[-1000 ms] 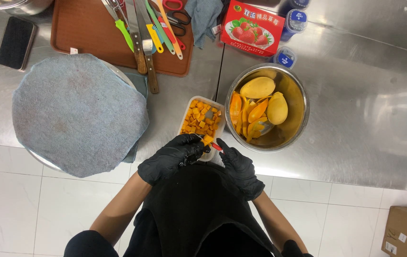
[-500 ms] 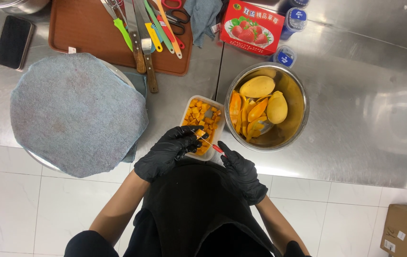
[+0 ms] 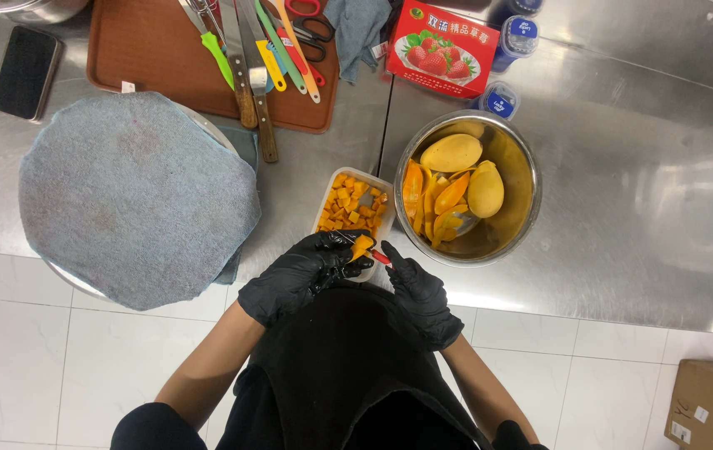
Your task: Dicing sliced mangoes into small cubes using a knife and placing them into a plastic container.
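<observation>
From up here I've got my left hand in a black glove (image 3: 294, 279) curled around a small orange piece of mango (image 3: 361, 247), pinched right at the near edge of the clear rectangular plastic tub of mango cubes (image 3: 352, 204). My right hand, also black-gloved (image 3: 420, 292), is closed on a thin red-handled knife (image 3: 380, 257) touching the piece. Round steel bowl with whole mangoes and peels (image 3: 466, 187) sits just right of the tub, grey cloth-covered round tray (image 3: 135, 196) to the left.
</observation>
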